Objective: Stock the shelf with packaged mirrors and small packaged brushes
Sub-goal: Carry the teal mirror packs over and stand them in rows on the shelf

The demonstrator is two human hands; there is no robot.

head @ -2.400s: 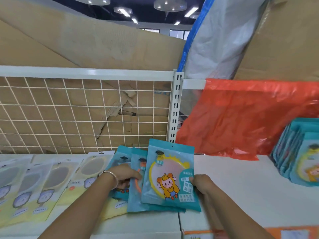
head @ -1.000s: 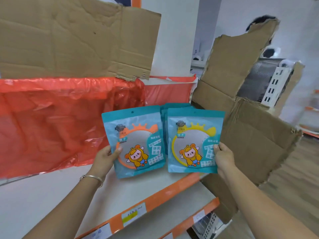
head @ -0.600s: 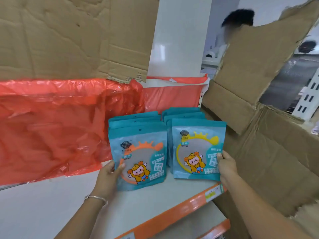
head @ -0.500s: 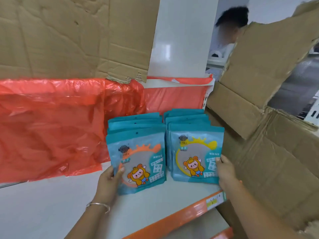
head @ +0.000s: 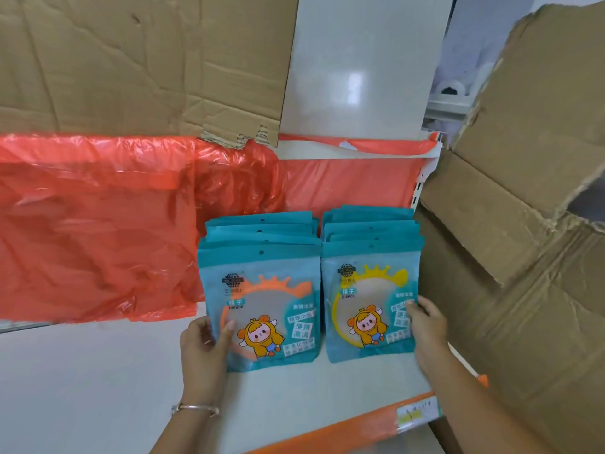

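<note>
Two rows of teal plastic mirror packs stood upright, side by side, on the white shelf (head: 98,371) with the orange front strip. Left hand (head: 201,347) gripped the front orange-ringed pack (head: 262,309), thumb across its face. Right hand (head: 427,326) pinched the front yellow-ringed pack (head: 366,306) by its right edge. A crinkly red plastic sheet (head: 98,224) hung behind.

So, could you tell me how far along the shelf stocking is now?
Done: two rows of teal plastic mirror packets stand on the white shelf. In hand: the left hand grips the front orange-rimmed mirror packet, the right hand grips the front yellow-rimmed mirror packet, probably squaring them up. Left: no small brush packets are in view yet.
</note>
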